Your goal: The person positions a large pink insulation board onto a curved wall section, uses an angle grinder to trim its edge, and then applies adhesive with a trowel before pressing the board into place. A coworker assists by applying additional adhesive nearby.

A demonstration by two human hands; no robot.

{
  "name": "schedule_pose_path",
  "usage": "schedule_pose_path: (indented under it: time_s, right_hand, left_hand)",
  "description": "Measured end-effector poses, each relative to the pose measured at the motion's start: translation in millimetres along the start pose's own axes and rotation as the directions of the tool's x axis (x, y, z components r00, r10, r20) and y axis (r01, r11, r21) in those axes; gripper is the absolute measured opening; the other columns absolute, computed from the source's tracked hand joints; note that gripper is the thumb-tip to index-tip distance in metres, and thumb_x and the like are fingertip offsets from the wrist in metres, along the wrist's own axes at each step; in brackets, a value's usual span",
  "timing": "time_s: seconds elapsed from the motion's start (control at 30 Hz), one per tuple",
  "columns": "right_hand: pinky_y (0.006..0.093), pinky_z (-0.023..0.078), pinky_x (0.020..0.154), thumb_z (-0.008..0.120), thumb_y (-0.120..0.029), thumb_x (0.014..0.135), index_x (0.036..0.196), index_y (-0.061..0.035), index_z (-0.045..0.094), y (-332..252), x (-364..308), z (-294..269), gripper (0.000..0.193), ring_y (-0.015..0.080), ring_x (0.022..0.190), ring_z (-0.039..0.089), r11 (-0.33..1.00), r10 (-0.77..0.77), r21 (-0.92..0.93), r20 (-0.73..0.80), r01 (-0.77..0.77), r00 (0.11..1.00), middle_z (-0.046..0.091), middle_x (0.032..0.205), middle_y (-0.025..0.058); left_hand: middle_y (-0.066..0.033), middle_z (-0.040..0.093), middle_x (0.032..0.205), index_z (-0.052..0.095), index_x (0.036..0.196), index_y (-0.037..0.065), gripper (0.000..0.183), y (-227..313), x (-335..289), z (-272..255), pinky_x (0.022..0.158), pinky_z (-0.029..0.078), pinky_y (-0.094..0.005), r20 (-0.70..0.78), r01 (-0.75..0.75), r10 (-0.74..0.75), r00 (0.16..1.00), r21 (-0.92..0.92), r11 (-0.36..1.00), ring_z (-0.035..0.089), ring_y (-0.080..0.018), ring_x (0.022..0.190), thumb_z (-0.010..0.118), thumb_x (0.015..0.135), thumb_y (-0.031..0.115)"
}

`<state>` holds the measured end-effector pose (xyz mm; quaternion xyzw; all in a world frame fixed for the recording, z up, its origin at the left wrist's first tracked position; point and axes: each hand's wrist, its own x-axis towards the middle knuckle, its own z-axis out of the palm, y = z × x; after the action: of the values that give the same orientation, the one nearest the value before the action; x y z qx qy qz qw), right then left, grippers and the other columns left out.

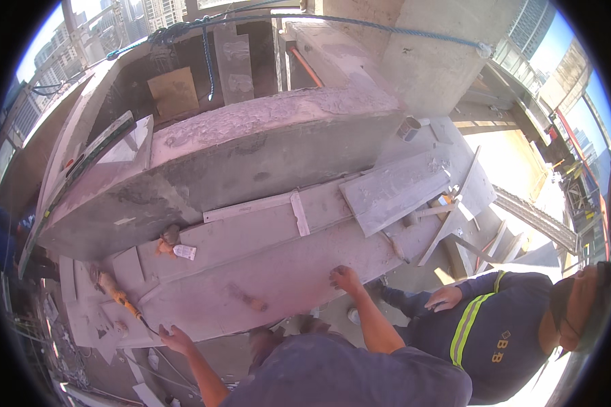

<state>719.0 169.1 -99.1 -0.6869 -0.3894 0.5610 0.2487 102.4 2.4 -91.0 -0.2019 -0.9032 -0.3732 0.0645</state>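
Note:
My left hand (pixel 177 340) is at the near left edge of a dusty grey work surface (pixel 299 271), its fingers apart. A dark cord runs from a yellow power tool (pixel 119 296), which looks like an angle grinder, to my fingertips; whether they touch it I cannot tell. My right hand (pixel 347 279) hovers over the surface's near edge with loosely bent fingers and nothing visible in them. Between my hands lies a small brownish object (pixel 254 302), too blurred to name. Farther back, a pale L-shaped square (pixel 299 214) rests against the low wall. A crumpled brown thing (pixel 168 241) sits beside a white packet (pixel 184 252).
A co-worker (pixel 502 325) in a dark top with reflective stripes is close on my right. A grey board (pixel 397 193) and loose strips (pixel 448 230) lie at the right. Behind the surface stands a concrete wall (pixel 251 166); a blue rope (pixel 360 22) crosses above. Debris covers the lower left floor.

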Motion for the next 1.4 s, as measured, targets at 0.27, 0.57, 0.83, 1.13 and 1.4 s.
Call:
schedule_pose_path:
  time_s: [0.27, 0.57, 0.83, 1.13, 1.4]
  right_hand:
    - [0.0483, 0.061, 0.082, 0.075, -0.045, 0.093, 0.105, 0.0059, 0.079, -3.7, 89.6, -31.1, 0.053, 0.0377, 0.091, 0.080, 0.897, -0.157, -0.427, -0.074, 0.111, 0.985, 0.080, 0.098, 0.0252]
    - [0.0554, 0.056, 0.104, 0.078, -0.062, 0.088, 0.119, 0.0041, 0.077, -2.5, 118.6, -22.9, 0.073, 0.0479, 0.120, 0.072, 0.630, -0.079, -0.772, 0.038, 0.080, 0.996, 0.076, 0.124, 0.0315]
    - [0.0538, 0.054, 0.109, 0.075, -0.063, 0.093, 0.128, 0.0057, 0.074, -18.9, 118.9, -23.0, 0.077, 0.0475, 0.125, 0.070, 0.575, 0.134, -0.813, -0.012, -0.088, 0.991, 0.074, 0.131, 0.0312]
    - [0.0559, 0.052, 0.113, 0.079, -0.061, 0.092, 0.138, 0.0090, 0.067, -83.0, 102.4, -11.7, 0.085, 0.0479, 0.134, 0.066, 0.617, 0.288, -0.752, -0.060, -0.234, 0.956, 0.070, 0.138, 0.0338]
    - [0.0559, 0.052, 0.112, 0.078, -0.065, 0.091, 0.143, 0.0025, 0.062, -51.6, 106.4, -15.0, 0.087, 0.0486, 0.134, 0.065, 0.573, 0.344, -0.782, -0.041, -0.244, 0.938, 0.069, 0.141, 0.0300]
  left_hand:
    - [-0.0293, 0.064, 0.144, 0.060, 0.148, -0.004, 0.062, 12.4, -55.7, 26.8, 0.112, 0.051, -0.0545, 0.243, 0.052, -0.101, 0.965, 0.200, 0.978, 0.064, -0.0473, 0.131, 0.073, 0.093, 0.022]
    - [-0.0290, 0.077, 0.124, 0.069, 0.138, -0.003, 0.050, 125.2, -25.2, 44.8, 0.102, 0.058, -0.0474, 0.477, 0.034, -0.087, 0.874, 0.119, 0.992, 0.075, -0.0423, 0.118, 0.076, 0.095, 0.021]
    - [-0.0095, 0.051, 0.068, 0.062, 0.157, 0.016, 0.054, 674.8, 148.4, 1.6, 0.067, 0.046, -0.0372, 0.446, -0.696, 0.850, 0.281, -0.515, 0.500, 0.046, -0.0204, 0.062, 0.063, 0.104, 0.011]
    - [-0.0108, 0.048, 0.172, 0.026, 0.176, 0.042, 0.096, 850.2, 189.8, 290.0, 0.120, 0.050, -0.0499, 0.938, -0.987, 0.331, 0.103, 0.054, 0.154, 0.055, -0.0353, 0.150, 0.056, 0.091, 0.009]
    - [-0.0145, 0.072, 0.141, 0.023, 0.177, 0.042, 0.114, 877.0, 177.2, 411.3, 0.095, 0.062, -0.0474, 0.947, -0.998, 0.315, 0.061, 0.056, 0.025, 0.071, -0.0341, 0.124, 0.072, 0.078, 0.013]
